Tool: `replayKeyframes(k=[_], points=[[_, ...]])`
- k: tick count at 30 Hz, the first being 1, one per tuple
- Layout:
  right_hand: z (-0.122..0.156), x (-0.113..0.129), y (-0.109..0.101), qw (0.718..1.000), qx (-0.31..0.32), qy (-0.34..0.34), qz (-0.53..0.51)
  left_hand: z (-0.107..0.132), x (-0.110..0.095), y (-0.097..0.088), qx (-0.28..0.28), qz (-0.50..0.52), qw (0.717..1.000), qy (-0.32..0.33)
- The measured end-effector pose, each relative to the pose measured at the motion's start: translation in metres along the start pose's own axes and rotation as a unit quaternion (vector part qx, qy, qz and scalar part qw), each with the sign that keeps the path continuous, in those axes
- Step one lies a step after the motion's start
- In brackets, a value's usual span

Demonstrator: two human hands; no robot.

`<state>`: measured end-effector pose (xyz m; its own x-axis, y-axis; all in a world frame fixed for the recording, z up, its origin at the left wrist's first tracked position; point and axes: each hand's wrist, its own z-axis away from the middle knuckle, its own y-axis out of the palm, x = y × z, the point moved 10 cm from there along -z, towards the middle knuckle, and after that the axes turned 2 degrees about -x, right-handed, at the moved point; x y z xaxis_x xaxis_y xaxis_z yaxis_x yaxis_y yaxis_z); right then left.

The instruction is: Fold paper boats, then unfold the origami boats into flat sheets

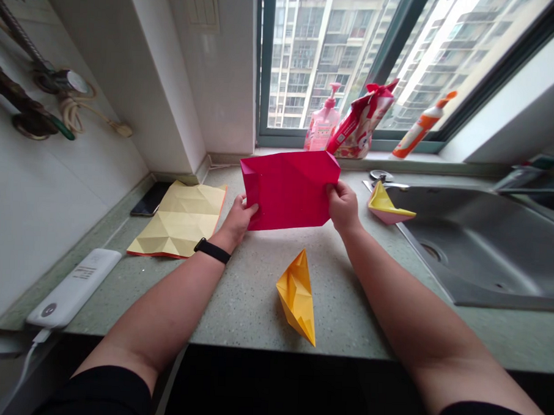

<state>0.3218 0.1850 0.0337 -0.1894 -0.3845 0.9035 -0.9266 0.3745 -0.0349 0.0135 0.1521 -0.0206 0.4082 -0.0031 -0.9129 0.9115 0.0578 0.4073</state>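
A bright pink sheet of paper (289, 193), with creases and folded corners, is held up above the counter. My left hand (240, 219) grips its lower left edge, thumb on the near face. On the right edge, my right hand (344, 205) pinches the same sheet. Below it, near the counter's front edge, lies a yellow-orange folded paper boat (298, 297). Creased pale yellow paper (184, 219) with an orange edge rests left of my left hand. To the right, a yellow and pink paper boat (390, 204) sits at the sink's rim.
A steel sink (493, 299) is set into the counter (236, 297) on the right. At left are a white power bank (78, 287) with a cable and a dark phone (149, 199). Along the windowsill stand a pump bottle (323, 124), a red bag (363, 125) and an orange-white bottle (420, 131).
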Motion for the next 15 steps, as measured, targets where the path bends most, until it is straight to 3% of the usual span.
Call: replayKeyframes(k=[4,7,11,15], points=[[0.012,0.022,0.003,0.995,0.01,-0.065,0.069,0.003,-0.007,0.006,0.013,-0.045,0.998,0.038],[0.018,0.027,0.012,0.994,0.037,-0.075,0.077,0.004,-0.008,0.004,0.004,-0.089,0.995,0.054],[0.011,0.02,0.005,0.997,0.022,-0.054,0.051,-0.001,-0.012,-0.012,-0.061,-0.131,0.986,0.08],[-0.006,0.007,-0.014,0.999,-0.006,-0.033,0.005,-0.001,-0.03,-0.014,-0.066,-0.155,0.978,0.126]])
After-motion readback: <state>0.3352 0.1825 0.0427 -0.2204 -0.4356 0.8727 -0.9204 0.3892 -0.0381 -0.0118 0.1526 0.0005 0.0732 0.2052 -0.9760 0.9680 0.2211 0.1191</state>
